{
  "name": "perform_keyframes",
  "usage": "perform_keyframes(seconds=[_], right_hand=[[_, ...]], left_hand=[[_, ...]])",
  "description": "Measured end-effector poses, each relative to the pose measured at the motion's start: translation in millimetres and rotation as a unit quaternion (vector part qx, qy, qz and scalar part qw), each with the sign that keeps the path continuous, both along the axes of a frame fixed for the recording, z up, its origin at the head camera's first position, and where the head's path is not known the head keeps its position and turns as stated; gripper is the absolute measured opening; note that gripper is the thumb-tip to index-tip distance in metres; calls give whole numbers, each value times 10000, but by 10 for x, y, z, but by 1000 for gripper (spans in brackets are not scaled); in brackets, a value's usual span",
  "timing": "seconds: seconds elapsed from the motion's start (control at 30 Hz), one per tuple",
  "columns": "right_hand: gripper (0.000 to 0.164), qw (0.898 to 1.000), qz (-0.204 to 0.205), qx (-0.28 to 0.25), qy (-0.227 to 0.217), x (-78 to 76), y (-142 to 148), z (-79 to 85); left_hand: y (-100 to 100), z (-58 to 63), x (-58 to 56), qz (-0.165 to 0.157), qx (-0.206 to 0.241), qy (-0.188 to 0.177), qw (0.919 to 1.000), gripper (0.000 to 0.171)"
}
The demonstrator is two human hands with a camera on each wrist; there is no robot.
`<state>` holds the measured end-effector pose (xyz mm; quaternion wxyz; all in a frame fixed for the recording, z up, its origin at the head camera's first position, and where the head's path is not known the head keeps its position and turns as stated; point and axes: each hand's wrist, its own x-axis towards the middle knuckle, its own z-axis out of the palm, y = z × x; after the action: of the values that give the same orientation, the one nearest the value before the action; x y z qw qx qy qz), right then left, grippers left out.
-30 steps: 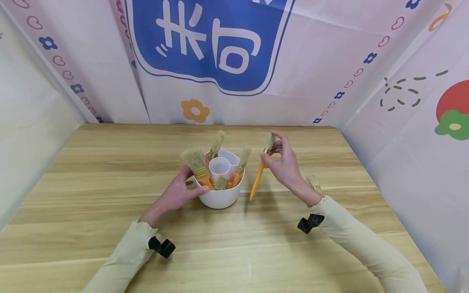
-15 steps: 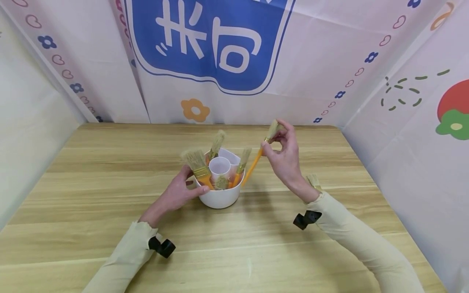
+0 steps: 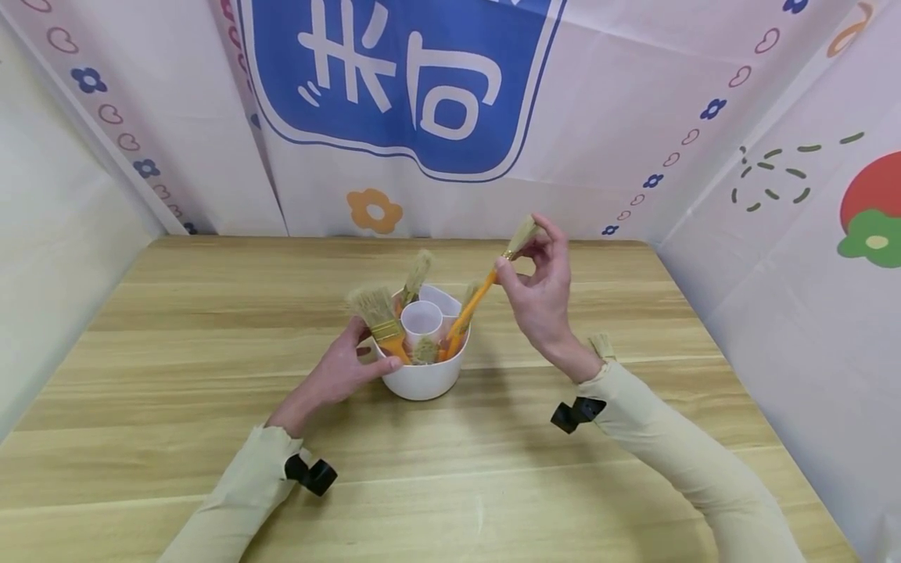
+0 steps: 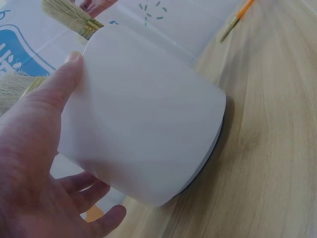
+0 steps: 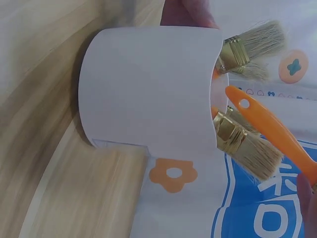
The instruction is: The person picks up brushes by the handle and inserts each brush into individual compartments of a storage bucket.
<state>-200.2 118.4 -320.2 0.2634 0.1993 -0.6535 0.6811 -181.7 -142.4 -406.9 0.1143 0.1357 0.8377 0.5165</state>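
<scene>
My left hand grips the left side of a white organizer pot, thumb at the front rim. Upright in the pot stand several paintbrushes, bristles up, among them a wide one beside my left fingers and one at the back. To the right, my right hand pinches another paintbrush near its ferrule. Its orange handle slants down left over the pot's opening, the holed end right by the rim in the right wrist view. That handle overlaps a standing brush in the head view.
Another paintbrush lies on the wooden table, partly hidden behind my right forearm; its orange handle shows in the left wrist view. A round white cup forms the pot's centre. Printed cloth hangs behind and along both sides.
My right hand has risen, and the paintbrush in it has swung from beside the pot to slant left over its opening. My left hand and the pot stay put.
</scene>
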Motion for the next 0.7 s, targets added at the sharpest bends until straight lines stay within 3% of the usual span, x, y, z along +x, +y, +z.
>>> perform_keyframes(seconds=[0.6,0.7], right_hand=[[63,9987,12,-143,481,-49,-192,-12],[62,9981,94,42,603,-48,-235,-45]], left_hand=[[1,-18,-6,-15,144,34,9999,80],[0,-19,-6,-16,161,43,9999,79]])
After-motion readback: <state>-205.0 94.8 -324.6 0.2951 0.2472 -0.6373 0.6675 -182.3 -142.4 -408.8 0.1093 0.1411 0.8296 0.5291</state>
